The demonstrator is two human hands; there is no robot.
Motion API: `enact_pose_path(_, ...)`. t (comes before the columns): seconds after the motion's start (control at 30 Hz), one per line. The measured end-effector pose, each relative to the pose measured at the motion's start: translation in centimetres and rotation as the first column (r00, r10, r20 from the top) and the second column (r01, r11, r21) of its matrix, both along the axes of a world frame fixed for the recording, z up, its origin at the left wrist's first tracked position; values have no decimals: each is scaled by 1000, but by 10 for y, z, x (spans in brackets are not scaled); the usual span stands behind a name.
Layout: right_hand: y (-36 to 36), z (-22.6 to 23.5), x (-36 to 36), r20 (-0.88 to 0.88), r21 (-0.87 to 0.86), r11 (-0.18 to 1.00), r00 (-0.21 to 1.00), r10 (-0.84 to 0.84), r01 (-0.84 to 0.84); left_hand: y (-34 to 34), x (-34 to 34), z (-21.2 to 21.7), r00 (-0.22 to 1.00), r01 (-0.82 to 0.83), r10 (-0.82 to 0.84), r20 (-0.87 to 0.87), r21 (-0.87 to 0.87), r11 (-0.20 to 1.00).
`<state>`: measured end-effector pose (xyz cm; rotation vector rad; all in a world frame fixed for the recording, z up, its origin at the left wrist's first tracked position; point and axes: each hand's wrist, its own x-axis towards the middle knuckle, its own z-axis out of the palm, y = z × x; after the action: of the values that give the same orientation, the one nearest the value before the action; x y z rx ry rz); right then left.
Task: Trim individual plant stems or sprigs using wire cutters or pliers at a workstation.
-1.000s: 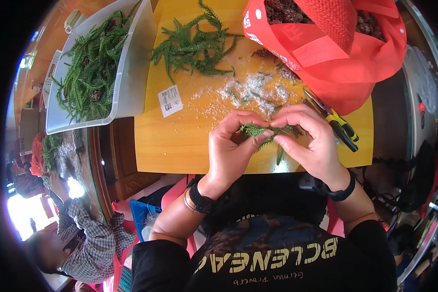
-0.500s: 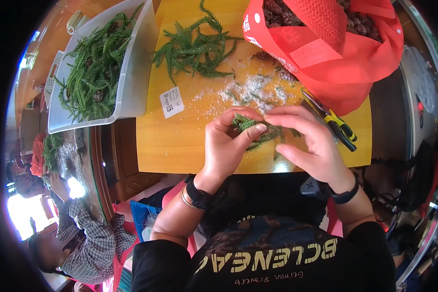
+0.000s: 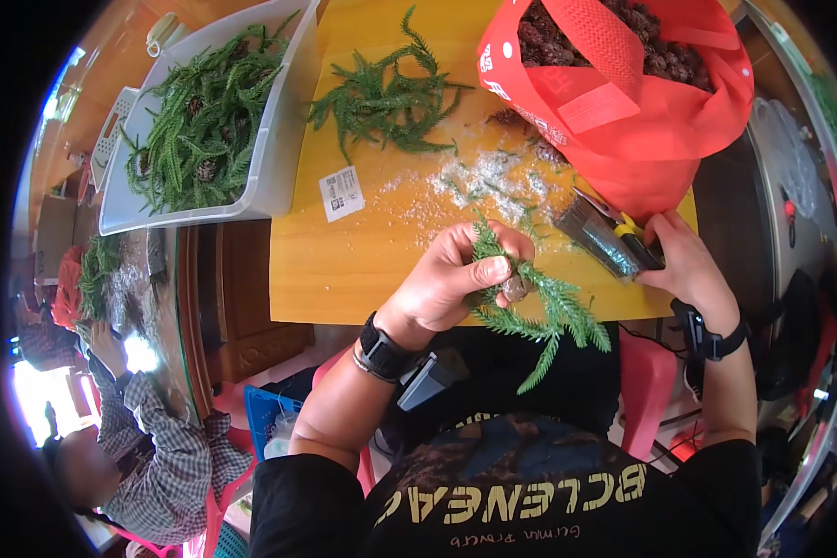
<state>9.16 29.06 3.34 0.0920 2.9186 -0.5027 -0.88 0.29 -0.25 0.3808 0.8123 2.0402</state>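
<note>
My left hand [image 3: 456,274] pinches an artificial pine sprig [image 3: 563,312] above the table's near edge. A brown pine cone [image 3: 515,287] shows just under its fingers, among the green twigs. Over at the table's right side, my right hand [image 3: 688,265] has its thumb and fingers closed around the handle end of yellow-and-black pliers [image 3: 629,230]. Beside the pliers, a bundle of thin dark strands in a clear wrapper [image 3: 593,237] lies against the thumb side of that hand. The pliers' jaws point away from me, toward the red bag.
A red bag [image 3: 642,130] full of pine cones stands at the far right. Loose green sprigs [image 3: 391,102], white flakes [image 3: 493,181] and a white label [image 3: 342,193] lie on the yellow table [image 3: 344,270]. A translucent bin [image 3: 279,158] of sprigs is left. Another person [image 3: 172,446] works there.
My right hand has left the sprig and moved right to the pliers. The left hand keeps the sprig, now turned with its twigs hanging toward me, the cone showing.
</note>
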Motion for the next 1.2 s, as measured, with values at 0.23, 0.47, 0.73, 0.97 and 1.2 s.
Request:
enact_pose_path(0.23,6,5,7,71,-213,976,997,-32,46,1,-1,2,995,86,-86,54,8,996)
enact_pose_path(0.47,-12,70,19,70,-443,895,997,-15,44,0,1,3,995,80,-85,54,90,993)
enact_pose_path(0.73,-48,74,23,198,-634,764,980,16,116,-3,2,1,991,114,-125,48,190,975)
enact_pose_path(0.97,-48,60,16,-10,-542,819,975,220,-190,-4,2,0,988,128,-145,48,252,959)
enact_pose_path(1.2,-54,64,5,-213,-465,782,910,357,-416,-7,4,-3,982,142,-161,97,177,974)
